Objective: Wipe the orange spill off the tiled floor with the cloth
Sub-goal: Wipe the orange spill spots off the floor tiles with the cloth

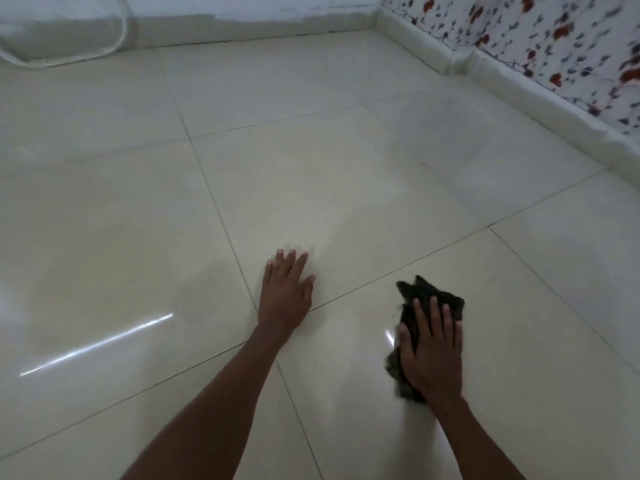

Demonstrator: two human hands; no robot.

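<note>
Nearest the camera, the right hand (431, 355) lies flat with fingers spread on a dark crumpled cloth (420, 299), pressing it to the tiled floor (346, 188) rather than gripping it; the cloth bunches out ahead of the fingertips and beside the thumb. Just to its left, the left hand (285, 294) is released and empty, palm down on a grout line, apparently propping the person's weight.

No orange liquid shows clearly anywhere. The only candidate is a faint yellowish tinted patch (104, 258) further off to the left, well apart from the cloth; it may be thinned residue or only a reflection, I cannot tell which.

Risks from here, as I judge them:
- The cloth sits on a tile that looks clean, so strokes here may miss whatever residue remains on the left.
- An open palm holds the cloth only by pressure; a fast stroke could let it slip out or roll up, leaving streaks.
- The glossy tiles look slick, and if they are damp the bracing left hand could slide.
- A loaded cloth dragged across grout lines could push colour into them.
- The dark fabric hides how much it has soaked up, so it may smear.

Beyond, the floor runs to a pale skirting (519, 88) under floral wall tiles (568, 39), with a clear curved object (65, 32) at far left.
</note>
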